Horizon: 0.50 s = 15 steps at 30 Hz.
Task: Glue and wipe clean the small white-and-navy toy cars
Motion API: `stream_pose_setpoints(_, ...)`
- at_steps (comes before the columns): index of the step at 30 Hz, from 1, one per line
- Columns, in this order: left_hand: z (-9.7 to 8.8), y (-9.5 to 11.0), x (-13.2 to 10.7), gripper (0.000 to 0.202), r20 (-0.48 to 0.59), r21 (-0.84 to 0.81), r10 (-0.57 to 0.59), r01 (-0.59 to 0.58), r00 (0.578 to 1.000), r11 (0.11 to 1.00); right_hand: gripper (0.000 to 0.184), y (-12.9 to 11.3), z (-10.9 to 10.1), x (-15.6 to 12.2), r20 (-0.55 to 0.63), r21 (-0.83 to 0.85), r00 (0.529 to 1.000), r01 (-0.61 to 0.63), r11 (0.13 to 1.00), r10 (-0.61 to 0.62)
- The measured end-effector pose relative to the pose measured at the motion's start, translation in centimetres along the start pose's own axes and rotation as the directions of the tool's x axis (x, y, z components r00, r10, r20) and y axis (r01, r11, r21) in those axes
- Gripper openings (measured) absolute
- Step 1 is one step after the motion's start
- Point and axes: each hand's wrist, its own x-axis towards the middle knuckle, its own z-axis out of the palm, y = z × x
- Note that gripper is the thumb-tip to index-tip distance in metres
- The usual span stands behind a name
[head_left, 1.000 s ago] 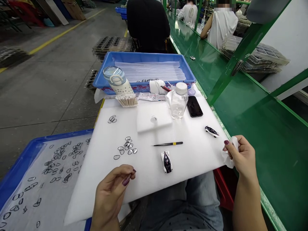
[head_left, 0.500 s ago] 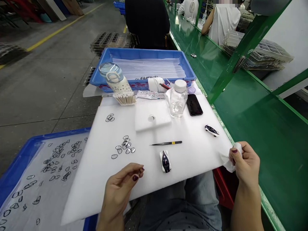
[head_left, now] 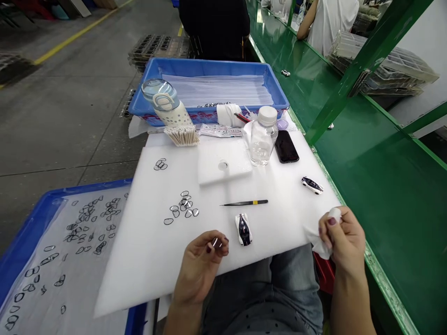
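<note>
Moved toward three o'clock over the past half second: left hand (head_left: 199, 261), now nearer to a small white model car with a glossy black top (head_left: 243, 230), resting at two o'clock from it. Fingers curled, tips almost together, pinching a small, dark, shiny piece (head_left: 217, 243) of partly hidden outline. Also drawn slightly inward, out at three o'clock: right hand (head_left: 344, 239), closed around a crumpled, thin white tissue (head_left: 319, 244), with a loose end hanging by the near corner of a flat white foam board (head_left: 146, 256). Lying on the board at one o'clock from the left hand: slim black tweezers with a yellow band (head_left: 246, 203). At eleven o'clock, a loose scatter of thin, dark-edged oval rings (head_left: 189, 213). Farther out at one o'clock, a clear bottle with a white cap (head_left: 262, 142), just beside a black phone (head_left: 287, 147). At two o'clock, well beyond the first car, a second white-and-black model car (head_left: 312, 185). Off at nine o'clock, a blue plastic tray (head_left: 37, 216), lined in white and strewn with more dark oval rings (head_left: 99, 248).
</note>
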Motion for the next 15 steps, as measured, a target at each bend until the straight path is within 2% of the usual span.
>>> stream_pose_setpoints(2,1.0,-0.7,0.1,0.029,0.009,-0.105,-0.053,0.054,0.999,0.993,0.019,0.4,1.8,-0.9,0.074,-0.062,0.997,-0.028,0.998,0.033)
stream_pose_setpoints(4,1.7,-1.2,0.3,0.028,0.028,-0.169,-0.089,0.092,0.996,0.981,0.018,1.1,3.6,-1.7,0.136,-0.154,0.991,0.007,0.988,0.014)
stream_pose_setpoints(7,2.1,-1.7,0.4,0.028,0.061,-0.208,-0.134,0.144,0.989,0.968,0.011,1.8,6.2,-2.4,0.221,-0.232,0.962,0.214,0.949,-0.162)
stream_pose_setpoints(9,2.1,-1.8,0.5,0.028,0.067,-0.224,-0.148,0.159,0.987,0.962,0.007,1.9,7.7,-2.6,0.295,-0.223,0.908,0.368,0.903,-0.297)
stream_pose_setpoints(11,2.0,-1.9,0.5,0.028,0.069,-0.231,-0.147,0.159,0.987,0.960,0.016,1.7,9.0,-2.5,0.374,-0.201,0.842,0.483,0.852,-0.389)
stream_pose_setpoints(15,1.8,-2.1,0.4,0.027,0.069,-0.218,-0.118,0.131,0.991,0.967,0.022,1.3,11.2,-2.5,0.448,-0.219,0.746,0.625,0.749,-0.492)
